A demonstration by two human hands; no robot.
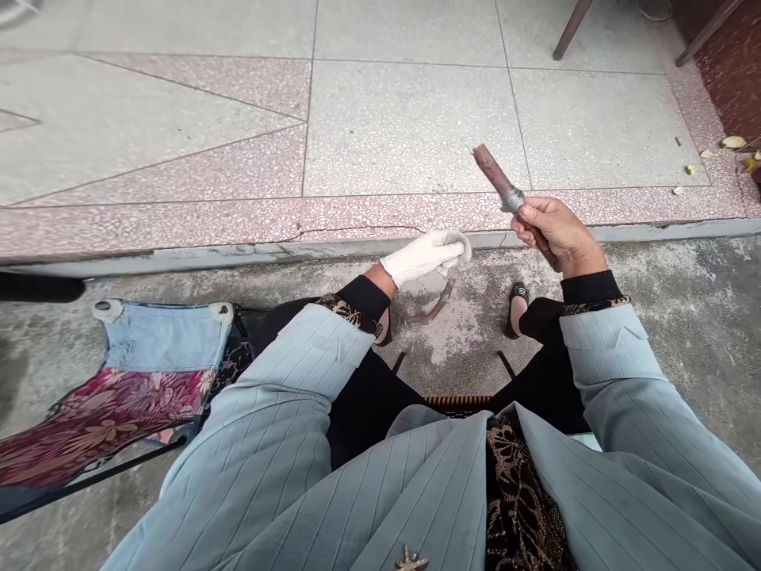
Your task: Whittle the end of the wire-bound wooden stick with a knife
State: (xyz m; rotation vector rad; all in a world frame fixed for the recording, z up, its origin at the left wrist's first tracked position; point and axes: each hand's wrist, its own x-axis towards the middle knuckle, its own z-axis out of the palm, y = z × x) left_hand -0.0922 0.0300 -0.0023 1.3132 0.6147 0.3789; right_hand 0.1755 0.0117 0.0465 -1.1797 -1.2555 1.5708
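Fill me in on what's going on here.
A person is gripping a brown stick in the bare right hand, with wire wound around the stick beside the thumb. The left hand wears a white glove and is held out in front with its fingers curled; whether it holds anything is hard to tell. A curved brown piece lies on the ground between the feet.

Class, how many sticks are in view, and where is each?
2. One stick is in the right hand; one curved stick lies on the ground between the feet. More may be hidden.
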